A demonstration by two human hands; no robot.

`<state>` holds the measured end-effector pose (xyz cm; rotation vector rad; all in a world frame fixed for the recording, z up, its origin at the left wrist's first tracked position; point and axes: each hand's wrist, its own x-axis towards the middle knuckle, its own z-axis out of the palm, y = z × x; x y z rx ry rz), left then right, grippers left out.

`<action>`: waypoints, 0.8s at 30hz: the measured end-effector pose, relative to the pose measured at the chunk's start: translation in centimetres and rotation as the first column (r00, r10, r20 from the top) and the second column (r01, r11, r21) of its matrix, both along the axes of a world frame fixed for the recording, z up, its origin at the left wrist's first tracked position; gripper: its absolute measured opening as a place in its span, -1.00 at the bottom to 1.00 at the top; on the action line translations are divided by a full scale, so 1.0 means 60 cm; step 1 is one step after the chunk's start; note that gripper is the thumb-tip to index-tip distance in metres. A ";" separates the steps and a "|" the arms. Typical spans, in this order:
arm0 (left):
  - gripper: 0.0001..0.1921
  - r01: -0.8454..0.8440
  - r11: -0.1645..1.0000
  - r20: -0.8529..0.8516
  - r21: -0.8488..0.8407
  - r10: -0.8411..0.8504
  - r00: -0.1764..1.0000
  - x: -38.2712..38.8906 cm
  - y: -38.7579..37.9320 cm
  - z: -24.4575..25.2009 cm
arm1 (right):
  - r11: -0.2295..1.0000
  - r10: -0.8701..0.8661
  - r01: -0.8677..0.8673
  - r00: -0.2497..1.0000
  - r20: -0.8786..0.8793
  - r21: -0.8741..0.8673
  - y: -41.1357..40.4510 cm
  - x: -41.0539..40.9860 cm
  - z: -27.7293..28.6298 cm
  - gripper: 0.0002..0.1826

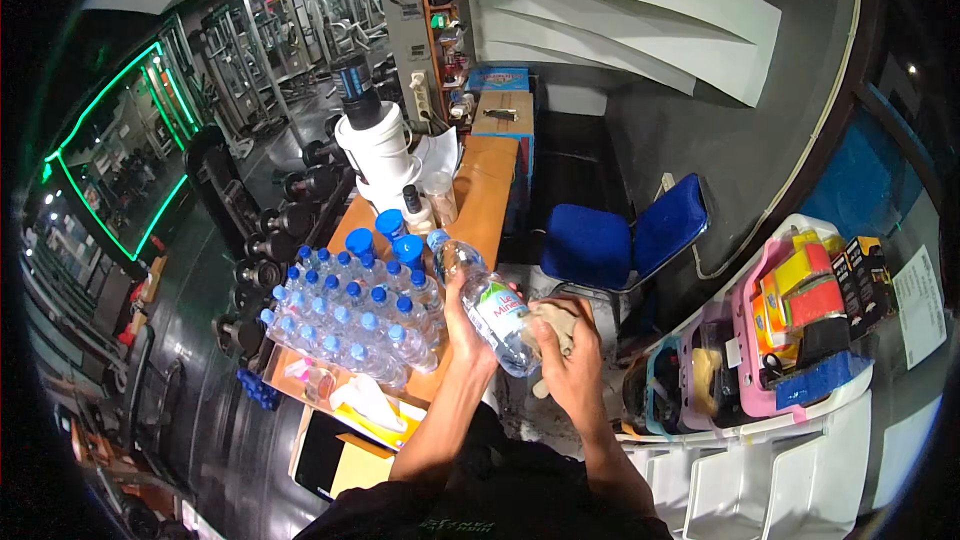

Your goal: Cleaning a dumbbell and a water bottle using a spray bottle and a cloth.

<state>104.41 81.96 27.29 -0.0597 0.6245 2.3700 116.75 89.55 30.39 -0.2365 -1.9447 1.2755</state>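
Note:
A large clear plastic water bottle (pixel 495 307) with a blue cap lies tilted across my hands, its capped end pointing away from me. My left hand (pixel 469 326) grips it from the left side, below the neck. In my right hand (pixel 574 352) is a beige cloth (pixel 553 326), pressed against the bottle near its base. Left of the bottle, rows of small water bottles (pixel 345 307) with blue caps stand on the wooden table (pixel 480 180). Several larger blue lids (pixel 390 225) show behind them.
A white bucket (pixel 375 142) carries a black tub (pixel 354 90) at the table's far end. White tissue (pixel 367 401) lies at its near edge. Right stand a blue chair (pixel 589 244) and a pink basket (pixel 750 315) of packages. Dumbbells (pixel 274 247) line a rack on the left.

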 end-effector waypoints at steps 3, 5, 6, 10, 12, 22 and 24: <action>-0.48 -0.021 0.996 0.060 0.082 0.016 0.998 -0.002 0.003 0.004 | 0.888 -0.037 0.026 0.999 -0.013 -0.460 -0.017 -0.006 -0.037 -0.73; -0.47 -0.022 0.988 0.107 0.152 0.006 0.994 -0.008 0.001 0.005 | 0.716 0.014 -0.041 0.999 -0.045 -0.697 -0.037 -0.013 -0.069 -0.62; -0.48 -0.062 0.987 0.085 0.148 0.050 0.995 -0.013 0.001 0.007 | 0.586 -0.071 -0.016 0.995 -0.071 -0.810 -0.056 -0.020 -0.071 -0.60; -0.49 -0.130 0.973 0.050 0.192 0.123 0.991 -0.015 0.005 0.019 | 0.785 -0.248 0.112 0.958 -0.144 -0.609 -0.103 -0.024 -0.125 -0.53; -0.49 -0.180 0.967 0.051 0.181 0.173 0.984 -0.019 0.008 0.022 | 0.943 -0.329 0.326 0.892 -0.311 -0.063 -0.097 -0.029 -0.110 -0.69; -0.49 -0.128 0.978 0.170 0.168 0.099 0.980 -0.026 0.006 -0.009 | 0.633 -0.327 0.453 0.892 -0.313 0.628 -0.079 -0.014 -0.010 -0.61; -0.48 -0.154 0.974 0.101 0.164 0.139 0.985 -0.031 -0.001 -0.018 | 0.553 -0.310 0.434 0.899 -0.308 0.711 -0.075 -0.015 -0.041 -0.63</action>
